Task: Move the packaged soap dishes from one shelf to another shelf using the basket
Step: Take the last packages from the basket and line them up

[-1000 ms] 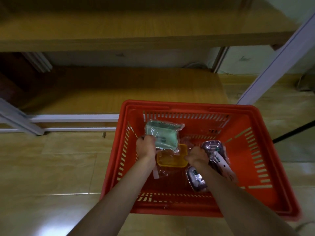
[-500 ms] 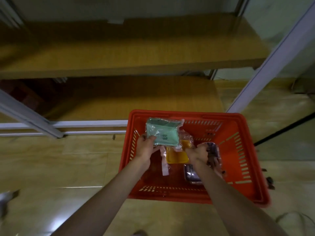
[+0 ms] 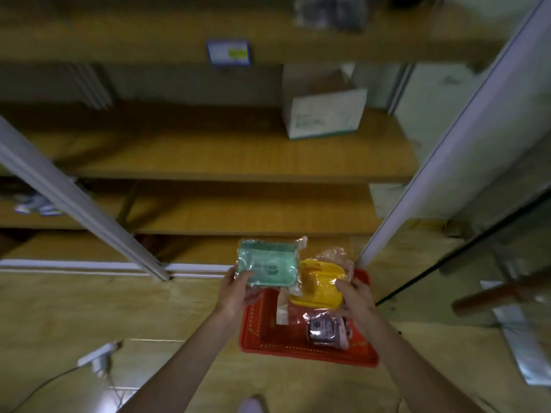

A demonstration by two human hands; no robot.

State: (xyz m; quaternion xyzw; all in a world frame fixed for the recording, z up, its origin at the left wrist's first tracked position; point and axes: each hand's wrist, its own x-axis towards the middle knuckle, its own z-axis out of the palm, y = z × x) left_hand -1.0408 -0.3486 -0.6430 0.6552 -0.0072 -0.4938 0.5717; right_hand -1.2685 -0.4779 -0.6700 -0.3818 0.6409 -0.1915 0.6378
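My left hand (image 3: 235,292) grips a green packaged soap dish (image 3: 268,263) by its lower left corner, lifted above the basket. Beside it, my right hand (image 3: 356,296) holds a yellow packaged soap dish (image 3: 319,286) at its right edge, also raised. Below both hands the red basket (image 3: 298,348) stands on the floor. A purple packaged soap dish (image 3: 323,327) still lies inside it. Wooden shelves (image 3: 223,156) rise in front of me.
A white cardboard box (image 3: 325,114) sits on the middle shelf at the right. A blue price label (image 3: 229,52) hangs on the upper shelf edge. White shelf posts (image 3: 74,198) slant at both sides. A power strip with cable (image 3: 98,357) lies on the floor at the left.
Both hands rose out of the basket; the right hand now holds the yellow pack. The view tilted up, so more shelves show and the basket looks smaller and lower.
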